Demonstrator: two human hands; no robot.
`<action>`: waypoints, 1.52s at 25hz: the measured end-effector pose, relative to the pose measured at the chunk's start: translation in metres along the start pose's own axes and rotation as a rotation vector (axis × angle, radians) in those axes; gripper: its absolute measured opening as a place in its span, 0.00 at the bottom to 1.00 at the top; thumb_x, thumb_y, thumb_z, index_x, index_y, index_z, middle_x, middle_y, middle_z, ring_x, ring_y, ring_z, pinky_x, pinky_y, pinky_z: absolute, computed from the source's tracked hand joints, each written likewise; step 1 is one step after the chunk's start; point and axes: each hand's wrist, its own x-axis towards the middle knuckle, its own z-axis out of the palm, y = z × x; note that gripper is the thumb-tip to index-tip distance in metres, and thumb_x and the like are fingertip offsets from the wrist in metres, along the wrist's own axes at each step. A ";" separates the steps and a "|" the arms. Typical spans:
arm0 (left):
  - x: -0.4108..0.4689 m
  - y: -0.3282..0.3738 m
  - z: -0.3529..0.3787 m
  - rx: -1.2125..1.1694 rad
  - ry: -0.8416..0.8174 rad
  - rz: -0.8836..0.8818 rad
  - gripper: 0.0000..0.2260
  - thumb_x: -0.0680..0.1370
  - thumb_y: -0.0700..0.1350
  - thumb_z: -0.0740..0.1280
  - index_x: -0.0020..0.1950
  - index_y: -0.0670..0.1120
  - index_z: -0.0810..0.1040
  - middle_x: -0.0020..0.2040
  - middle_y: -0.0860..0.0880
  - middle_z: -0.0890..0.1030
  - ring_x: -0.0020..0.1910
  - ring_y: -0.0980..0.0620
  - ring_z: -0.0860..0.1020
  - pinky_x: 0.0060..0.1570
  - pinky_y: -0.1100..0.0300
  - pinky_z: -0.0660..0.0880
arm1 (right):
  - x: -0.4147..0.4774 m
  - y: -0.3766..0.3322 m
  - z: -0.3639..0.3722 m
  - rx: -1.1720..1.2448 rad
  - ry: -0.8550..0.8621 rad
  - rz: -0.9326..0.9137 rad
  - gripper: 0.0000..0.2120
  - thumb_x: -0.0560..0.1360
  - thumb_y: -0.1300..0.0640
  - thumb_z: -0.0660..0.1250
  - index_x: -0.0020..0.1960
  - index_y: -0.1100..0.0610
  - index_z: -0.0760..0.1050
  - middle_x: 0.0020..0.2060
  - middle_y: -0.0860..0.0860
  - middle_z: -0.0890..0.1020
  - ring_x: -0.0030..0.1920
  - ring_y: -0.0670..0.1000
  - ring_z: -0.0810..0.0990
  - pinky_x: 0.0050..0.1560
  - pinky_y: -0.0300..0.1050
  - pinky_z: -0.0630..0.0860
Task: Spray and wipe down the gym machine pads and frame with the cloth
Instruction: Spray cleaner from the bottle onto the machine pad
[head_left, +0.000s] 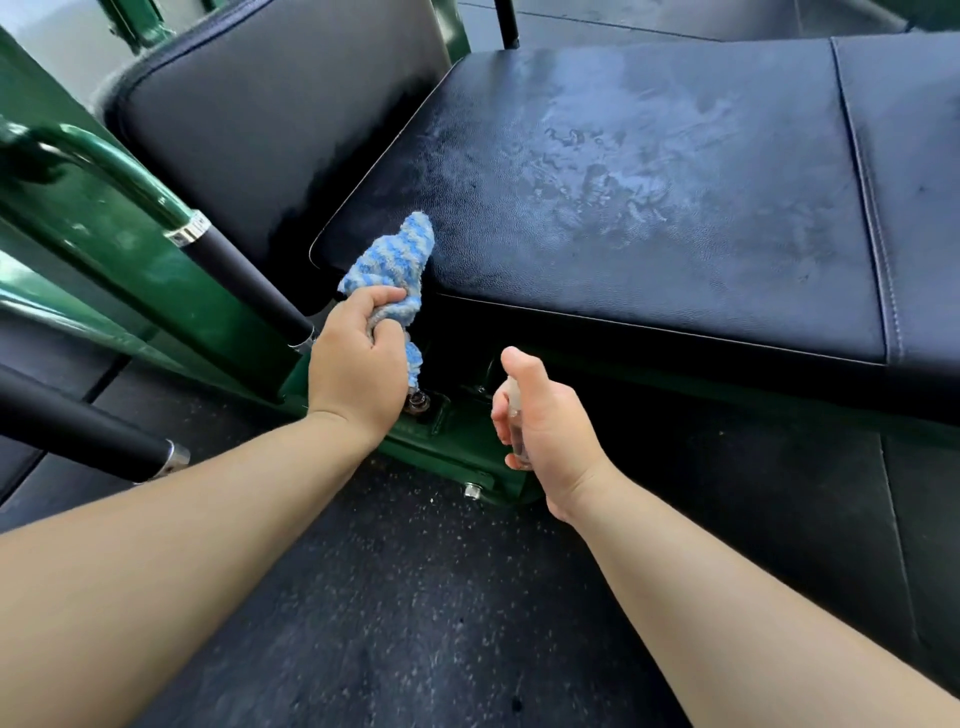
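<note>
gripping the bunched cloth (395, 270) at the seat pad (649, 182) corner, the left hand (358, 364) waits; the right hand (545, 415) clasps the spray bottle (515, 415). pad looks sprayed, wiping and green frame (171, 291) likely remain.

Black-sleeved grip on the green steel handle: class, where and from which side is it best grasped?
Probably the middle of the black-sleeved grip, between its chrome collars, from above: it is a round, slanting bar, the green frame lies under it and the left hand crowds its lower end.
</note>
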 end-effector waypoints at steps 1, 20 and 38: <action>0.002 0.003 -0.004 0.009 0.022 0.001 0.16 0.76 0.38 0.57 0.57 0.53 0.78 0.54 0.49 0.79 0.46 0.53 0.74 0.52 0.57 0.72 | 0.000 -0.001 0.002 -0.043 -0.004 -0.015 0.23 0.67 0.34 0.57 0.30 0.54 0.68 0.27 0.49 0.69 0.29 0.48 0.66 0.38 0.46 0.68; 0.015 0.011 -0.022 0.043 0.077 0.105 0.16 0.76 0.38 0.57 0.57 0.54 0.77 0.56 0.53 0.77 0.48 0.55 0.75 0.52 0.62 0.70 | 0.007 0.004 0.025 -0.022 0.152 -0.059 0.27 0.70 0.39 0.55 0.38 0.66 0.64 0.33 0.53 0.66 0.34 0.50 0.62 0.35 0.45 0.62; 0.022 0.007 -0.023 0.050 0.080 0.134 0.17 0.76 0.40 0.57 0.59 0.54 0.77 0.57 0.51 0.77 0.50 0.52 0.76 0.55 0.54 0.74 | 0.010 0.011 0.012 -0.151 -0.206 0.084 0.22 0.68 0.37 0.55 0.29 0.55 0.67 0.28 0.52 0.70 0.30 0.49 0.68 0.35 0.45 0.69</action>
